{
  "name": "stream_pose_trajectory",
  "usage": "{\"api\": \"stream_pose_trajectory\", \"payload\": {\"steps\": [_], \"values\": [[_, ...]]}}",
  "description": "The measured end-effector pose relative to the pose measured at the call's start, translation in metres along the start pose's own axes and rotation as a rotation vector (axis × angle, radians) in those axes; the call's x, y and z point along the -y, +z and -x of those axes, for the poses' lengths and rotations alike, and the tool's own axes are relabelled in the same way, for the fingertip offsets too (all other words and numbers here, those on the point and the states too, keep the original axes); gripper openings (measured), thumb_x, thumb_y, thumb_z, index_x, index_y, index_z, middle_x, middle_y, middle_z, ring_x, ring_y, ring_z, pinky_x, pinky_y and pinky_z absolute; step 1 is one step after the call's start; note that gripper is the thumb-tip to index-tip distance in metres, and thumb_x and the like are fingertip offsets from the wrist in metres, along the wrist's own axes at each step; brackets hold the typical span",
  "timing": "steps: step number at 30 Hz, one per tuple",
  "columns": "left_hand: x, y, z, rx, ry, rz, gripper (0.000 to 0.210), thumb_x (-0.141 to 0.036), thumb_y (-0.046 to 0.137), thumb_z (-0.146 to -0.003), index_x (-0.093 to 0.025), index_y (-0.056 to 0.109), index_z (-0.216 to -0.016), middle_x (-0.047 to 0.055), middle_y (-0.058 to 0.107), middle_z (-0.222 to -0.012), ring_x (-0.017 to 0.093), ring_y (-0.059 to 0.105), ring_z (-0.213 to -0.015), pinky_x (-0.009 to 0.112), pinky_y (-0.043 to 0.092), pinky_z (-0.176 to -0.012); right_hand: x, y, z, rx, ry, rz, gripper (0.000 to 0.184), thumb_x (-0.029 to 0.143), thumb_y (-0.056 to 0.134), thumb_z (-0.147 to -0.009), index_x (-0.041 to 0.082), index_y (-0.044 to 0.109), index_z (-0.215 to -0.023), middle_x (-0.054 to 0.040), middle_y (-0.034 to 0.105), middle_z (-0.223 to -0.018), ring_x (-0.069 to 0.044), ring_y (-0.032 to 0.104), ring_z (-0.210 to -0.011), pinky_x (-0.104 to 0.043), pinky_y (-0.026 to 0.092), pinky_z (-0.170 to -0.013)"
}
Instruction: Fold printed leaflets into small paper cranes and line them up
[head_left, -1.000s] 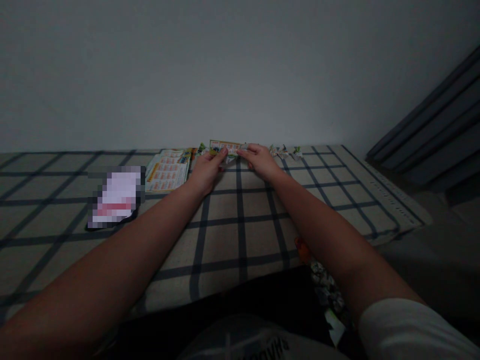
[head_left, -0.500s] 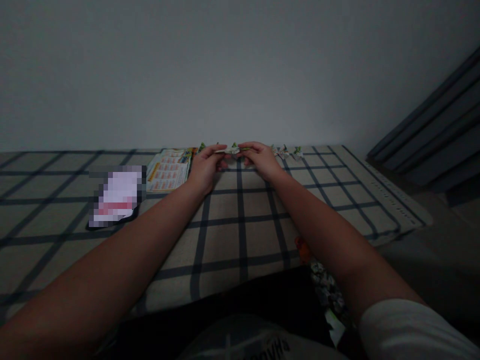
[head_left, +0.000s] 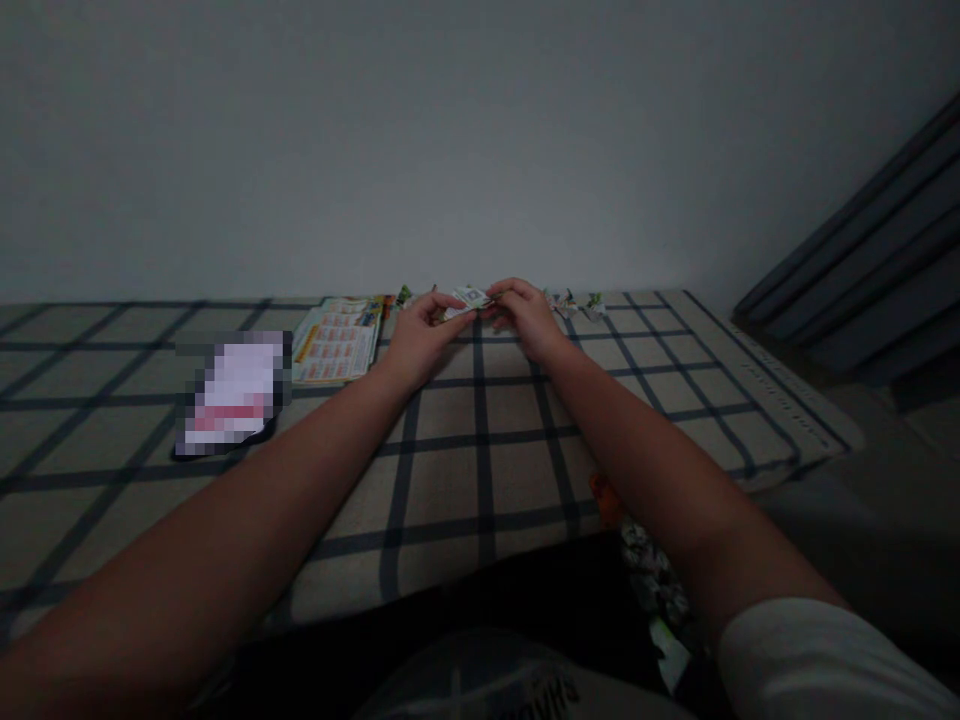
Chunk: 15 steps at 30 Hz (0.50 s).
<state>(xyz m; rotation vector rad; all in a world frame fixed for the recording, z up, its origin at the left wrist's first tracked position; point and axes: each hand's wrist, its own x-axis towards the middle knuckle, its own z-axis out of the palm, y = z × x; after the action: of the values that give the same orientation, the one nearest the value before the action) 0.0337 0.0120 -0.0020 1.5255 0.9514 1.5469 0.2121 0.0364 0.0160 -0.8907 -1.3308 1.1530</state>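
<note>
Between my two hands, a small folded piece of printed paper (head_left: 471, 298) is held just above the far part of the cloth. My left hand (head_left: 421, 335) pinches its left side between thumb and fingers. On the opposite side, my right hand (head_left: 526, 318) has its fingertips closed on the paper's right edge. Behind the hands stand several small folded paper pieces, one by the left fingers (head_left: 403, 296) and others to the right (head_left: 595, 305). Part of that row is hidden by my hands.
A checked cloth (head_left: 517, 480) covers the surface up to the wall (head_left: 480, 140). Printed sheets (head_left: 337, 345) lie left of my hands, and a blurred-out phone-like object (head_left: 236, 390) lies nearer. Several folded paper pieces (head_left: 652, 570) sit by my right forearm. Dark curtain-like folds (head_left: 877, 260) are at right.
The paper has been turned in my fingers so a flat, printed face now tilts up toward me. My left thumb has shifted along its near edge. The arms have barely moved.
</note>
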Motion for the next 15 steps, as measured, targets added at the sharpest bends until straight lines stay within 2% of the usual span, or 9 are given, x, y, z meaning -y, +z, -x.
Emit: {"api": "stream_pose_trajectory", "payload": {"steps": [6,10,15], "values": [[-0.003,-0.003,0.001,0.012,-0.046,-0.105,0.033,-0.051,0.079,-0.079,-0.019,0.072,-0.083,0.002,0.071,-0.074,0.016,0.063,-0.069,0.028,0.049,-0.07,-0.003,0.0,0.0,0.05,0.027,-0.061,0.017,0.035,0.067,-0.092,0.022,0.059,-0.087,-0.0002,0.069,-0.085,-0.012,0.07,-0.073,-0.019,0.051,-0.056],[-0.004,-0.004,0.001,-0.023,-0.058,-0.181,0.029,-0.048,0.073,-0.084,-0.018,0.075,-0.084,0.003,0.073,-0.076,0.017,0.064,-0.073,0.028,0.049,-0.074,-0.008,0.001,-0.003,0.054,0.008,0.003,0.029,0.046,0.073,-0.089,0.021,0.058,-0.084,-0.0015,0.07,-0.086,-0.013,0.07,-0.078,-0.019,0.053,-0.057],[-0.008,-0.005,0.003,-0.079,-0.075,-0.291,0.031,-0.048,0.073,-0.084,-0.018,0.079,-0.087,0.002,0.073,-0.075,0.017,0.063,-0.07,0.028,0.047,-0.069,-0.011,0.0,-0.005,0.028,-0.055,0.036,0.033,0.048,0.076,-0.086,0.021,0.059,-0.079,-0.0006,0.068,-0.082,-0.013,0.067,-0.08,-0.021,0.058,-0.063]]}}
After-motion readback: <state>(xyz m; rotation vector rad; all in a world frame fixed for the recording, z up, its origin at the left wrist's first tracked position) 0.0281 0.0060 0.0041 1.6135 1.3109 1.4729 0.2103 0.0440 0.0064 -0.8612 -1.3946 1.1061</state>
